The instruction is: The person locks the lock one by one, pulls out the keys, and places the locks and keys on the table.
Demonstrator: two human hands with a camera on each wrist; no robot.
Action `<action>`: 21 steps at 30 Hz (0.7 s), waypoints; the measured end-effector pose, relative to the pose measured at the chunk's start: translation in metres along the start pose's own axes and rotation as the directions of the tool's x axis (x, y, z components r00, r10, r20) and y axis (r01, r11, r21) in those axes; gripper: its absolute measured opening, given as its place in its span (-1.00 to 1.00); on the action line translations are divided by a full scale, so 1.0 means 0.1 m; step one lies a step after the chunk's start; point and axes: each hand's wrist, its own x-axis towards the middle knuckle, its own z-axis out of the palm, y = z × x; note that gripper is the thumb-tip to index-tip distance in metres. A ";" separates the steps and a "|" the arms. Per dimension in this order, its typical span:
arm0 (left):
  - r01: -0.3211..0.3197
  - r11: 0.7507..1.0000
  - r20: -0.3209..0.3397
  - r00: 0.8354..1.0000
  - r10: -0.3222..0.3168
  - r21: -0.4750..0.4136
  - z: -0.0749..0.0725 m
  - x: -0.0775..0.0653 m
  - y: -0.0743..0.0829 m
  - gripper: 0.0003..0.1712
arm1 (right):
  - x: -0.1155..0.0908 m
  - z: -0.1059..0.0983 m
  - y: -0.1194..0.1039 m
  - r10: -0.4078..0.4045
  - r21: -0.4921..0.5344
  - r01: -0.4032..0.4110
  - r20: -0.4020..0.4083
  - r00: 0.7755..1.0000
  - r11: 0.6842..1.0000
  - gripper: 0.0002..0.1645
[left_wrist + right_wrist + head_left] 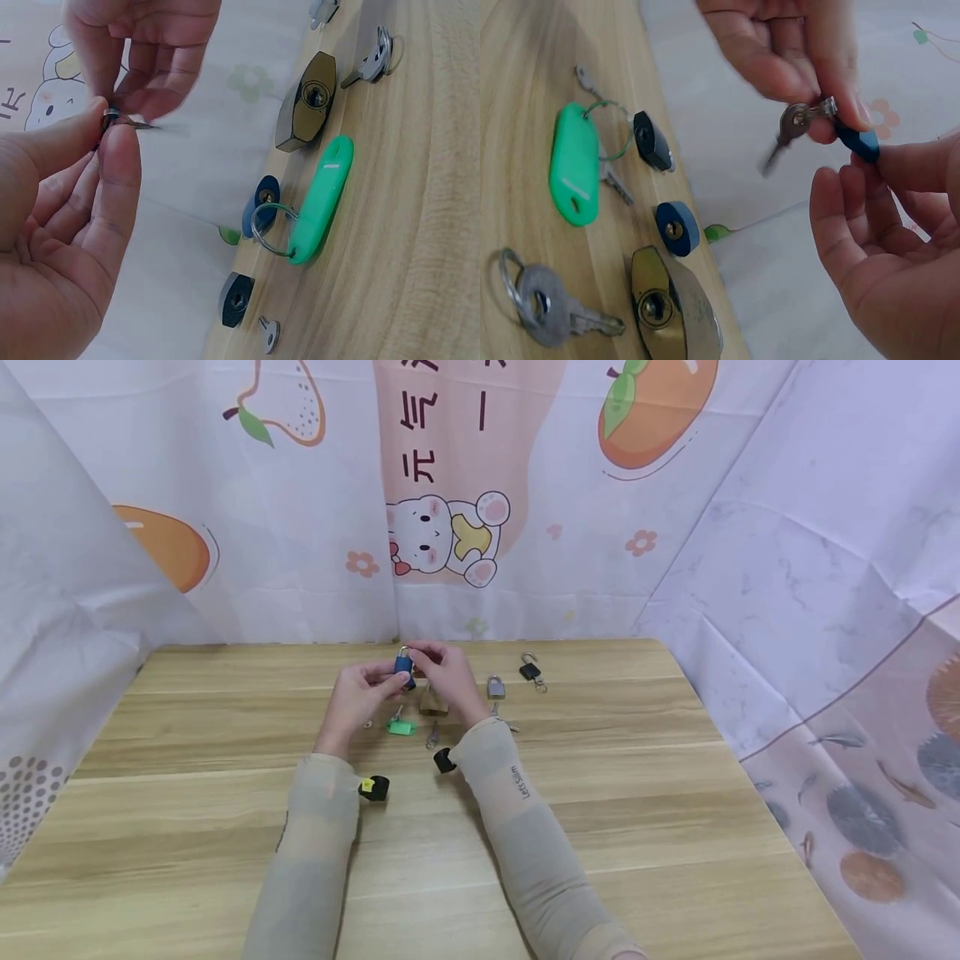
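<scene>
Just above the far part of the table, my left hand [360, 700] pinches a blue padlock [403, 665] between thumb and fingers, its shackle upward. The fingertips of my right hand [447, 678] grip the same padlock near its shackle. From its lower end hangs a small key [789, 129] on a metal ring. Behind the hands stand a brass padlock [657, 304], a second blue padlock [678, 229] and a black padlock [651, 142], keyholes facing me. In front lie a green key tag [575, 165] with its ring and a silver key [547, 304].
Right of my hands stand a silver padlock [496, 688] and a black padlock with its shackle open [530, 672], a key at its end. More keys [504, 718] lie before them. A printed curtain [300, 543] hangs behind the wooden table [637, 827].
</scene>
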 end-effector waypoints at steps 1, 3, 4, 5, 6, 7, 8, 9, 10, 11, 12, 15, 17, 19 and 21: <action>0.002 1.000 0.002 1.000 -0.002 0.001 0.00 0.00 0.00 -0.58 | 0.00 0.00 0.00 0.010 0.023 -0.010 -0.002 1.000 1.000 -0.66; 0.006 1.000 0.006 1.000 -0.006 0.008 0.00 0.00 -0.01 -0.56 | 0.00 -0.01 -0.01 0.021 0.049 -0.021 -0.004 1.000 0.999 -0.66; 0.010 1.000 0.009 1.000 -0.010 0.011 0.00 0.00 -0.02 -0.56 | 0.00 -0.01 -0.02 0.023 0.055 -0.022 -0.004 1.000 0.998 -0.67; 0.017 1.000 0.009 1.000 -0.017 0.015 0.00 0.00 -0.02 -0.55 | 0.00 -0.01 -0.02 0.022 0.058 -0.022 0.000 1.000 0.998 -0.67; 0.025 1.000 0.010 1.000 -0.025 0.009 0.00 0.00 -0.03 -0.55 | 0.00 -0.01 -0.02 0.020 0.065 -0.020 0.007 1.000 0.998 -0.66; 0.033 0.999 0.009 0.999 -0.033 0.010 -0.01 0.00 -0.03 -0.54 | 0.00 -0.01 -0.03 0.017 0.067 -0.018 0.011 1.000 0.998 -0.67; 0.042 0.999 0.006 0.999 -0.042 0.012 -0.02 0.00 -0.03 -0.53 | 0.00 0.00 -0.03 0.016 0.070 -0.017 0.015 1.000 0.997 -0.67; 0.051 0.999 0.001 0.999 -0.051 0.007 -0.03 -0.01 -0.02 -0.53 | 0.01 0.00 -0.03 0.013 0.074 -0.014 0.020 1.000 0.997 -0.66; 0.059 0.998 -0.005 0.998 -0.059 0.002 -0.04 -0.01 -0.02 -0.52 | 0.01 0.01 -0.03 0.010 0.077 -0.012 0.026 1.000 0.997 -0.65; 0.062 0.998 -0.010 0.998 -0.062 -0.002 -0.05 -0.02 -0.02 -0.52 | 0.01 0.01 -0.02 0.010 0.080 -0.012 0.029 1.000 0.997 -0.64; 0.063 0.998 -0.012 0.998 -0.063 -0.014 -0.05 -0.02 -0.01 -0.53 | 0.01 0.01 -0.02 0.011 0.079 -0.014 0.031 0.999 0.997 -0.63; 0.044 0.999 -0.021 0.999 -0.044 -0.028 -0.05 -0.03 0.00 -0.54 | 0.02 0.00 0.00 0.017 0.064 -0.019 0.038 0.999 0.998 -0.60; 0.016 0.999 -0.018 1.000 -0.016 -0.039 -0.04 -0.02 0.00 -0.56 | 0.02 -0.01 0.02 0.023 0.047 -0.025 0.047 0.999 0.999 -0.59; -0.006 0.999 -0.016 1.000 0.006 -0.045 -0.03 -0.02 0.00 -0.57 | 0.02 -0.02 0.03 0.022 0.030 -0.024 0.061 0.998 0.999 -0.58; -0.016 0.998 -0.012 1.000 0.016 -0.054 -0.02 -0.01 0.00 -0.58 | 0.01 -0.03 0.03 0.024 0.012 -0.025 0.073 0.997 1.000 -0.58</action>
